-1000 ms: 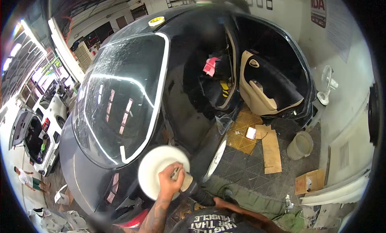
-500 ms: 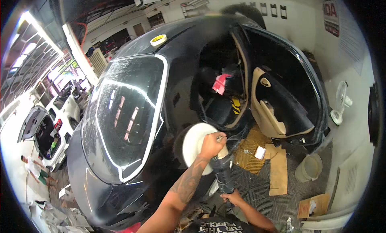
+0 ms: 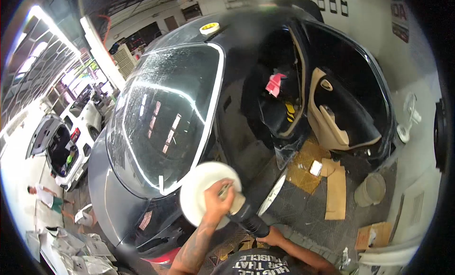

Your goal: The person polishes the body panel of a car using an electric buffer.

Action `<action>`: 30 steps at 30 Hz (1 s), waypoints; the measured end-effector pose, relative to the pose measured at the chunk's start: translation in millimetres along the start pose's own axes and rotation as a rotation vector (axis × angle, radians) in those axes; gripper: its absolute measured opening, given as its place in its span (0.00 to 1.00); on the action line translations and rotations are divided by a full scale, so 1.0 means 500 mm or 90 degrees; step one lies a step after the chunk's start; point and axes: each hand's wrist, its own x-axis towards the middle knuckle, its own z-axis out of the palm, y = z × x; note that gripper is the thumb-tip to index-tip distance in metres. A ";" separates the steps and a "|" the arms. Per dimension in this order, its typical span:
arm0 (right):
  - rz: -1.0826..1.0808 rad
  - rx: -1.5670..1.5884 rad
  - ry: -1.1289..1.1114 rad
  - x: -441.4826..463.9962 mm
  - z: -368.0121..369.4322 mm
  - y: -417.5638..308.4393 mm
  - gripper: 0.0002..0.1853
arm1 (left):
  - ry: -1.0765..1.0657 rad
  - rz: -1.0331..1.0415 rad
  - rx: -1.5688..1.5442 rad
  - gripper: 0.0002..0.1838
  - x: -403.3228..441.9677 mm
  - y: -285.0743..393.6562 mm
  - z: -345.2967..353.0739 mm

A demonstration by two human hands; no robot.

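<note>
A power polisher (image 3: 253,221) with a wide white pad (image 3: 195,197) lies against the rear side panel of a dark car (image 3: 241,128), just below the corner of the rear window (image 3: 166,104). White tape runs along the window's edge. My left hand (image 3: 219,198) is closed round the grip by the polisher's head, over the pad. The rear end of the black body is in my right hand (image 3: 272,237), close to my shirt. The pad's face against the panel is hidden.
A tape roll (image 3: 209,28) sits on the roof. The car door (image 3: 341,109) stands open at right. Beyond are a bucket (image 3: 369,190), cardboard (image 3: 336,192), a box (image 3: 374,235) and a fan (image 3: 408,118). At left are a person (image 3: 46,197) and a white car (image 3: 78,142).
The polisher and both hands first swung right and up along the panel, then came back left and down toward the window's lower corner. The camera view shifted too. The distant person moved slightly.
</note>
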 end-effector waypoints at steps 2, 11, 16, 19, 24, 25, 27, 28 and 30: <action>0.045 -0.007 -0.127 -0.020 -0.007 -0.064 0.45 | 0.045 -0.015 0.022 0.11 -0.074 -0.009 -0.065; -0.085 -0.008 -0.320 -0.067 0.130 -0.050 0.52 | 0.140 -0.005 0.015 0.10 -0.289 -0.040 -0.189; -0.052 -0.033 -0.219 -0.064 0.073 -0.029 0.51 | 0.092 -0.001 0.016 0.10 -0.234 -0.039 -0.115; -0.081 0.083 -0.078 -0.063 0.033 -0.006 0.49 | 0.068 0.003 -0.003 0.10 -0.162 -0.031 -0.056; 0.028 0.009 -0.089 0.003 -0.182 -0.076 0.45 | 0.091 -0.032 -0.067 0.09 -0.016 0.000 0.025; 0.033 -0.052 -0.116 0.043 -0.211 -0.060 0.45 | 0.113 -0.034 -0.087 0.09 0.003 -0.007 0.037; -0.023 -0.099 -0.127 0.091 -0.279 -0.070 0.39 | 0.156 -0.013 -0.069 0.09 0.026 0.010 0.047; -0.029 -0.104 -0.126 0.107 -0.318 -0.089 0.39 | 0.193 0.005 -0.052 0.09 0.035 0.023 0.050; -0.075 -0.168 -0.156 0.127 -0.369 -0.130 0.35 | 0.219 -0.008 -0.031 0.10 0.024 0.030 0.046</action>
